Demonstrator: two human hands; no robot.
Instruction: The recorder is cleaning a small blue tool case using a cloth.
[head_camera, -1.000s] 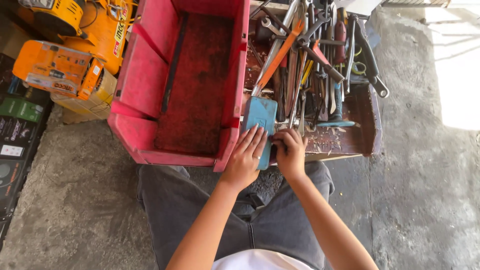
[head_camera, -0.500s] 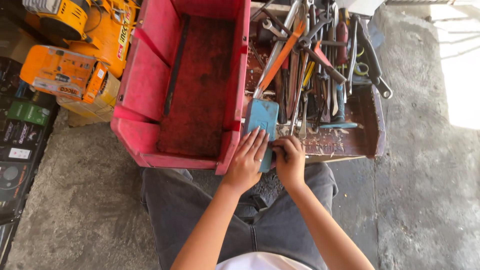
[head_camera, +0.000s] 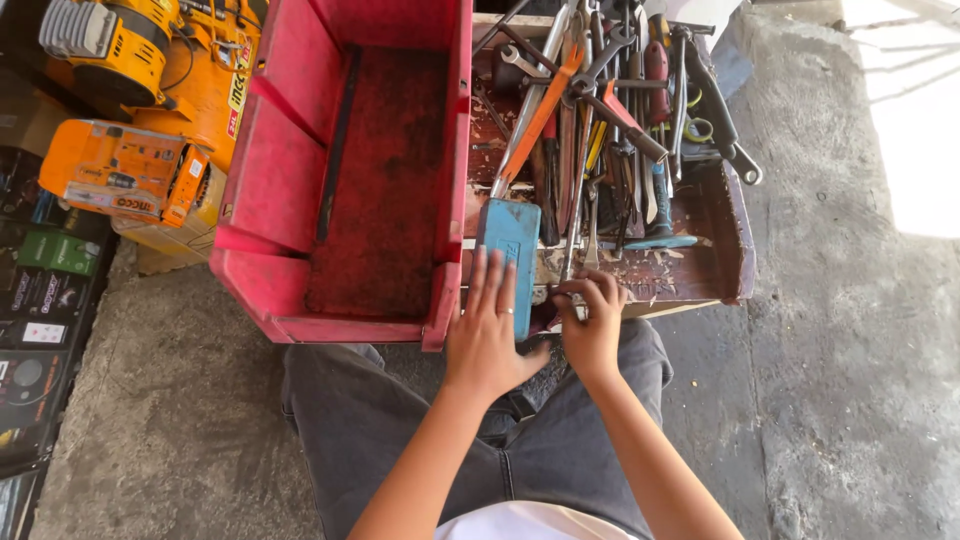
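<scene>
We see the left hand (head_camera: 487, 340) lying flat and open, fingers spread, its fingertips resting on the lower end of a blue rectangular case (head_camera: 509, 258); it presses on the case rather than clasping it. The case sits at the left edge of a worn wooden tray (head_camera: 722, 250), right against the outer wall of a red plastic bin (head_camera: 290, 190) whose floor looks dusty and dark. The right hand (head_camera: 592, 322) is just beside the left, its fingers curled and pinched around a slim metal tool (head_camera: 572, 262) whose shaft runs up into the heap; the grip is closed on the lower end of that tool (what kind of tool it is we cannot tell, since its head is lost among the others). The tray holds a dense pile of hand tools (head_camera: 610, 110): wrenches, pliers, a screwdriver with a teal handle (head_camera: 661, 215) and a long orange-handled piece. To the far left stand yellow-orange power machines (head_camera: 140, 110) and stacked boxes. Below the hands we see the person's grey trousers (head_camera: 420, 450) over a concrete floor (head_camera: 850, 350).
</scene>
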